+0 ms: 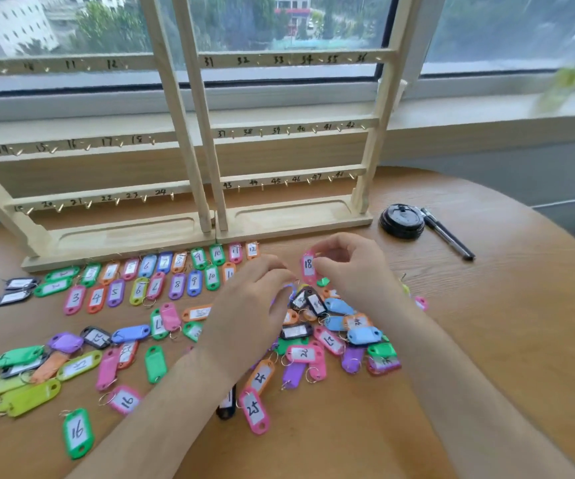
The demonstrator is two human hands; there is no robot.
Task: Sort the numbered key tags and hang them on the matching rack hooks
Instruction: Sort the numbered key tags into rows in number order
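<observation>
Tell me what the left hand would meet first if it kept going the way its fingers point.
Most likely the pink tag marked 18, pinched in the right hand, just beyond the fingertips of the left hand. Depth is unclear, so it might pass beneath.

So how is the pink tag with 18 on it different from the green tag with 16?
The pink tag 18 is pink; the green tag 16 is green. The pink tag 18 is pinched upright by the right hand, while the green tag 16 lies flat on the table, with no hand on it. The numbers differ too. Both have the same rounded shape and a white label with a handwritten number.
</observation>
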